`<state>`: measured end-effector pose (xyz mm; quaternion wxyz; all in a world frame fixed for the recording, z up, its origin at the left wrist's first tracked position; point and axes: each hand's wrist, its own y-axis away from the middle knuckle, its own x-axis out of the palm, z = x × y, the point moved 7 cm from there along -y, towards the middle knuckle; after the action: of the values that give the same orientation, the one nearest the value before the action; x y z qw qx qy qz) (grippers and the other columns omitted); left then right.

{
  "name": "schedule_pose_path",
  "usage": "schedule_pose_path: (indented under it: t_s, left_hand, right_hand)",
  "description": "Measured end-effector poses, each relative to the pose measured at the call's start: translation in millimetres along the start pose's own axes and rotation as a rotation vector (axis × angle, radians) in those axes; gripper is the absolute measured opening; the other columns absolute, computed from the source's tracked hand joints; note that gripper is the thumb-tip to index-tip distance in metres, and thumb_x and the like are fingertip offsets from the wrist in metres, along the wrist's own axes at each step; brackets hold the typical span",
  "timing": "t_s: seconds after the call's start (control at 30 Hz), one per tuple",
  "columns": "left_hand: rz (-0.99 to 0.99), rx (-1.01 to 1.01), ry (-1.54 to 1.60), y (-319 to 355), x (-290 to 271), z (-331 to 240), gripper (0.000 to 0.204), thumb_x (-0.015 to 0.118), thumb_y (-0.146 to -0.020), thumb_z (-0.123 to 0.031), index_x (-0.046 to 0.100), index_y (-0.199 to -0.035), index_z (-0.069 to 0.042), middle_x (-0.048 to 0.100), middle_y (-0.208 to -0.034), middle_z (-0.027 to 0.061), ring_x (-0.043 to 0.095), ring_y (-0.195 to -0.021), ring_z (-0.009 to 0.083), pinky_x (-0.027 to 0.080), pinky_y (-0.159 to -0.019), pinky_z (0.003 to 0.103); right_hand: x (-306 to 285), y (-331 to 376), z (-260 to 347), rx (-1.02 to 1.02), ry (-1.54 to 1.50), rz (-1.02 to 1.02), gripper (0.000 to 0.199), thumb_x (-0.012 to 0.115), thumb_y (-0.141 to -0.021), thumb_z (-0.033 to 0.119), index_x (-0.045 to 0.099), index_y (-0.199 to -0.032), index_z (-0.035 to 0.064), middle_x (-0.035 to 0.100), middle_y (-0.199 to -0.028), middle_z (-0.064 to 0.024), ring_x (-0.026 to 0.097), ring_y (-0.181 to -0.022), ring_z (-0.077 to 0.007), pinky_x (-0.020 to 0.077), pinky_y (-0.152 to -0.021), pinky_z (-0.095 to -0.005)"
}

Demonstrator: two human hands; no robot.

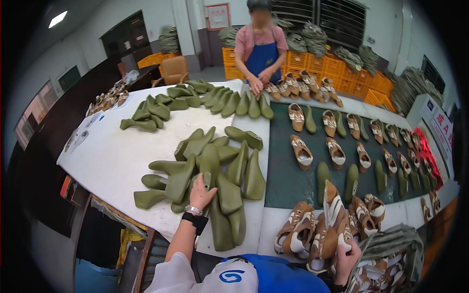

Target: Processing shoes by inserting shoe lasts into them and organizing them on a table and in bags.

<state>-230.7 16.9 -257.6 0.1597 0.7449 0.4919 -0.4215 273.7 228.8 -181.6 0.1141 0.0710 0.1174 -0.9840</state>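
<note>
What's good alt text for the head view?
A person's left hand touches a pile of green shoe lasts; the right hand holds a brown-and-white shoe. Across the white table, a co-worker stands near more lasts and shoes.

Wearer's own dress, lower part of the frame. At lower centre-left, a white short sleeve (171,274) covers the upper arm and leaves the forearm bare. A white garment front (215,283) at the bottom centre bears a rounded, curling blue mark (231,276); to its right lies a bright blue apron-like panel (293,280). Left of centre, the left hand (201,194) is bare; its wrist carries a silver-coloured bracelet (193,210) and, below it, a broad black band (194,222). The right hand (346,256), lower right, is bare.
</note>
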Motion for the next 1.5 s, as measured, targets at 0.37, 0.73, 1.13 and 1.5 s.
schedule_pose_path:
  t_s: [0.37, 0.73, 1.13, 1.5]
  left_hand:
    - [0.423, -0.660, 1.358, -18, 43, 27, 0.045, 0.058, -0.081, -0.013, 0.046, -0.123, -0.008, 0.056, -0.116, 0.0120, 0.055, -0.104, 0.0292, 0.045, -0.089, 0.046]
    - [1.020, -0.881, 1.612, 66, 124, -139, 0.046, 0.053, -0.086, -0.015, 0.039, -0.128, -0.002, 0.044, -0.131, 0.0142, 0.046, -0.118, 0.0308, 0.034, -0.101, 0.049]
    - [0.576, 0.409, -0.338, 15, 278, -183, 0.072, 0.053, -0.080, -0.038, 0.019, -0.142, -0.025, 0.062, -0.093, 0.0273, 0.061, -0.087, 0.0403, 0.048, -0.080, 0.048]
    - [0.834, 0.491, -0.424, 1, 332, -199, 0.042, 0.054, -0.078, -0.030, 0.047, -0.113, -0.008, 0.059, -0.109, 0.0230, 0.055, -0.104, 0.0389, 0.044, -0.087, 0.045]
  right_hand:
    - [-3, 4, 14, -0.050, 0.046, 0.028, 0.022, 0.070, -0.065, 0.009, 0.054, -0.073, -0.0037, 0.054, -0.067, -0.0036, 0.047, -0.060, -0.0091, 0.0381, -0.054, -0.0228]
    - [-45, 12, 7, -0.003, -0.005, -0.183, 0.023, 0.069, -0.069, 0.014, 0.055, -0.069, -0.0038, 0.053, -0.063, -0.0019, 0.046, -0.058, -0.0068, 0.0349, -0.051, -0.0218]
    - [-86, 57, 30, 0.005, 0.279, -0.310, 0.017, 0.066, -0.065, 0.009, 0.054, -0.068, -0.0030, 0.055, -0.065, -0.0044, 0.048, -0.057, -0.0094, 0.0352, -0.051, -0.0232]
    - [-101, 85, 58, -0.032, 0.456, -0.388, 0.024, 0.076, -0.067, 0.019, 0.061, -0.072, 0.0019, 0.055, -0.062, -0.0079, 0.053, -0.053, -0.0193, 0.0406, -0.049, -0.0290]
